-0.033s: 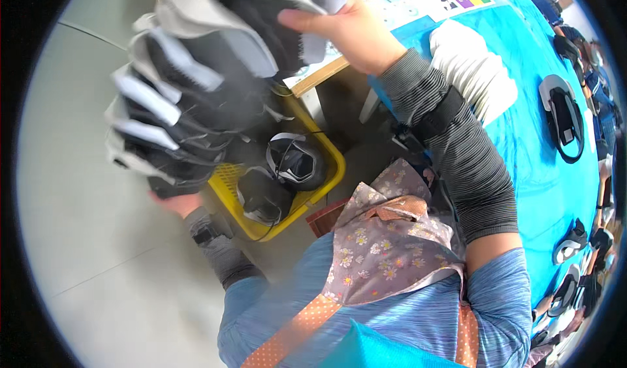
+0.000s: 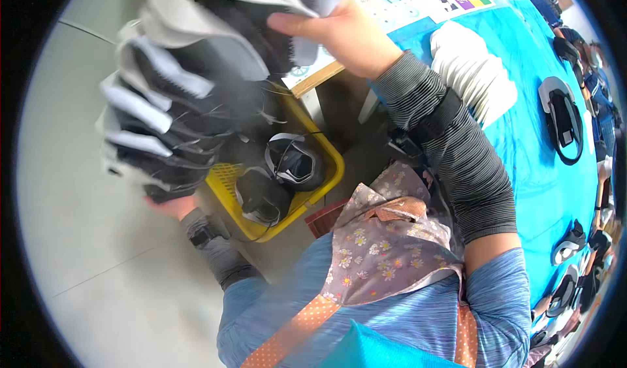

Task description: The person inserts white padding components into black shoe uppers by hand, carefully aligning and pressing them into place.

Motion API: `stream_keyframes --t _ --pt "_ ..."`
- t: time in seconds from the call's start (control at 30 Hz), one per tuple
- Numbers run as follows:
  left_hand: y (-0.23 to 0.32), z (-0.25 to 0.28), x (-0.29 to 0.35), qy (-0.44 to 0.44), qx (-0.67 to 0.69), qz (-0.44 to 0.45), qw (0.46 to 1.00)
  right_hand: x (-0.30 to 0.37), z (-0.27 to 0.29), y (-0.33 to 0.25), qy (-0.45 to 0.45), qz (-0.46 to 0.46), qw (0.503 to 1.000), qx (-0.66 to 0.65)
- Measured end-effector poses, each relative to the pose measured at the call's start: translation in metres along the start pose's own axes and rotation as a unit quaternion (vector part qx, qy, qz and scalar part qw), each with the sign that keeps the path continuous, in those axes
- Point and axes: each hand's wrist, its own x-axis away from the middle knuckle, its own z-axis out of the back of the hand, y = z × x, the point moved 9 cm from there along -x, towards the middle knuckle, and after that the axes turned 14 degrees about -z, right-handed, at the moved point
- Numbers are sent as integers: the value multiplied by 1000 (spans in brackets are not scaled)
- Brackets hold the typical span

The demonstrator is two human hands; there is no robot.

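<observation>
Between my two hands hangs a long nested stack of black and white shoe uppers (image 2: 179, 97), with zigzag-cut white edges and loose threads. My right hand (image 2: 343, 35) pinches the upper end, thumb lying across the black inner side. At the lower left end my left hand (image 2: 175, 206) is closed around the bottom of the stack; most of its fingers are hidden behind it. Under the stack, a yellow plastic basket (image 2: 334, 172) stands on the floor with more black and white uppers (image 2: 297, 162) inside.
To the right is a table with a blue cover (image 2: 532, 192). It bears a stack of white curved pieces (image 2: 473, 74), a single grey and black upper (image 2: 563, 116) and printed sheets (image 2: 392, 2). More uppers (image 2: 569, 244) line the far right edge, where other people's hands show.
Both hands and the stack of uppers have shifted slightly to the left. The grip of each hand looks the same.
</observation>
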Motion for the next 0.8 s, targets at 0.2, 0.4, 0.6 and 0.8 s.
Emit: stream_keyframes --t 0.2,0.4,0.6,0.8 --pt "76 27 -55 -33 13 -186 982 -33 -48 11 12 -48 991 121" --pt "105 53 -96 -24 -44 -222 974 -72 -92 71 -34 -173 984 11" --pt "62 79 -118 -21 -59 -137 989 -95 -111 113 -43 -183 979 -86" --pt "32 117 -127 38 0 -94 995 -112 -132 126 -69 -209 973 -67"
